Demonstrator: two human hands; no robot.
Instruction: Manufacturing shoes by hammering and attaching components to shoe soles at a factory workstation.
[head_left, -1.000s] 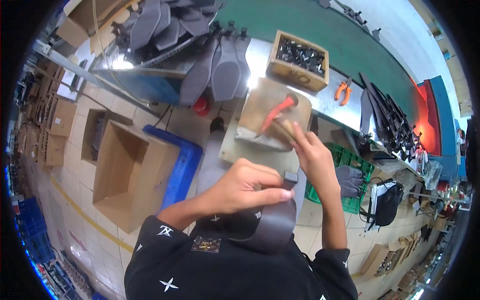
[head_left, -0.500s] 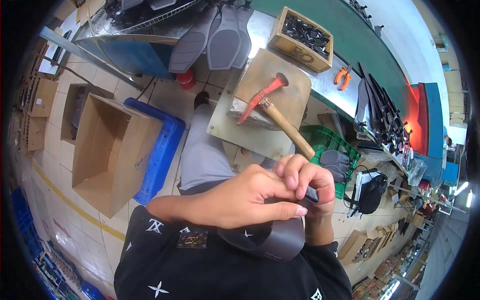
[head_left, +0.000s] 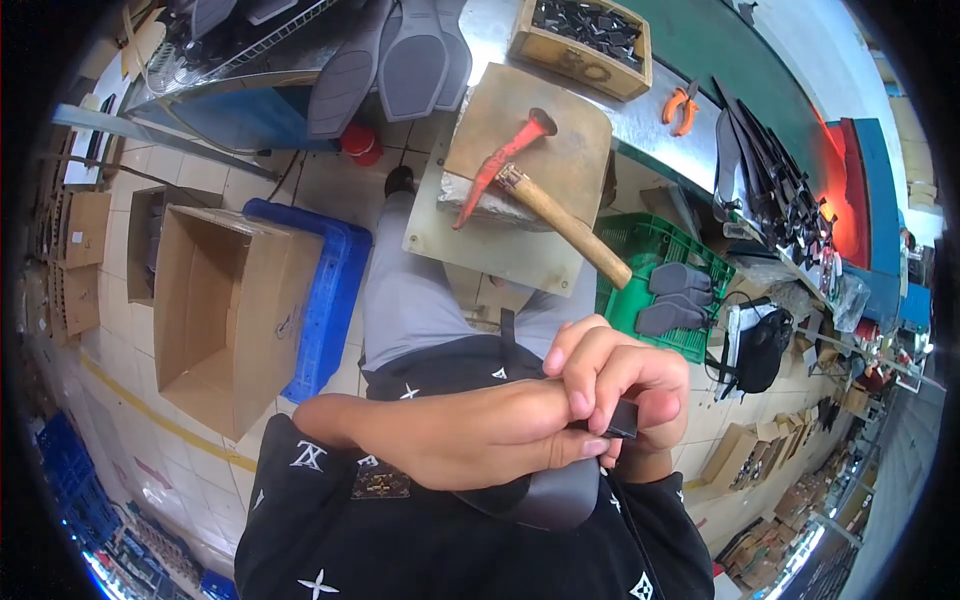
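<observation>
Close to my black shirt, both hands are together at the end of a wide dark, smooth strap that curves beneath them. My left hand reaches across from the left, its thumb and fingers closed on the strap end. My right hand curls its fingers over the same end, where a small black clip-like piece shows between the fingers. How this piece joins the strap is hidden. Beyond my hands, a hammer with a red head and wooden handle lies on a thick block, its handle pointing toward me.
A wooden box of small black pieces stands on the metal bench beside orange-handled pliers. Grey soles overhang its edge. Black straps lie farther right. A green crate and an open carton flank my legs.
My hands have come slightly lower and nearer my body, still closed on the strap. The small black piece shows more clearly between the fingers. The whole view has tilted a little.
</observation>
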